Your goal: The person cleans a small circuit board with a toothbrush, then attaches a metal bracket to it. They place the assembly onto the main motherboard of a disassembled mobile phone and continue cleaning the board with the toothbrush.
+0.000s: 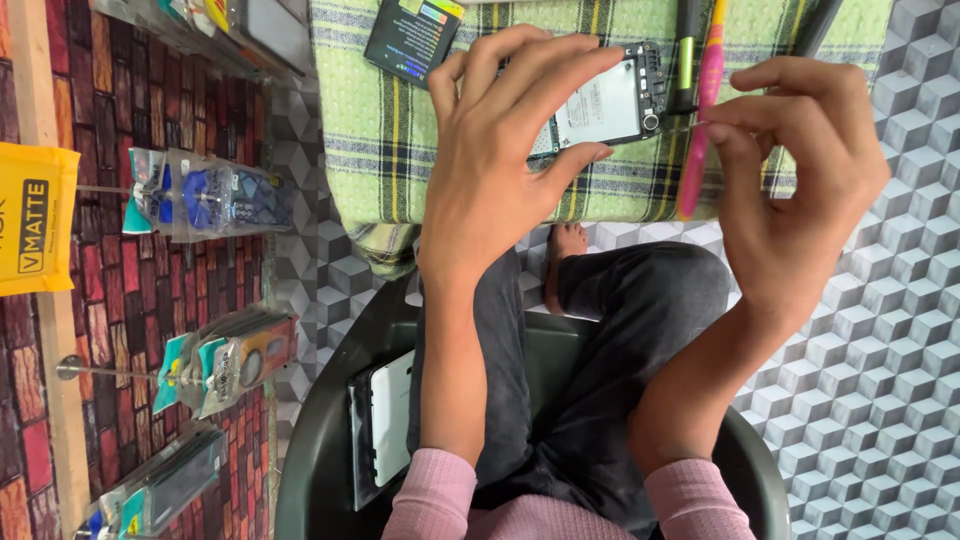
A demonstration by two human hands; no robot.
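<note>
Our left hand (500, 160) wraps its fingers around the opened phone (610, 100), thumb below and fingertips across its top edge, so the bare back with its metal shield and camera ring faces us; our right hand (790, 170) is pinched narrow, thumb and forefinger closed on a thin metal tool (683, 127) whose tip meets the phone's right-hand edge, though we cannot tell exactly what the tip touches. To do this well, we judge, we keep the left grip firm and level so the phone does not rock; we let the right pinch steer with small, light pressure, since a slip could scratch the board. Just beyond the right fingers lie a pink tool (700, 120) and a dark pen-like tool (686, 50) on the green plaid cloth (380, 130) that covers the table; past the left fingers rests a dark printed card (410, 35). Nearer us, under both wrists, are our dark trousers and a black chair (320, 440), with a white flat device (390, 420) on the seat beside our left forearm; hanging packets (200, 195) line the brick-patterned wall further left.
</note>
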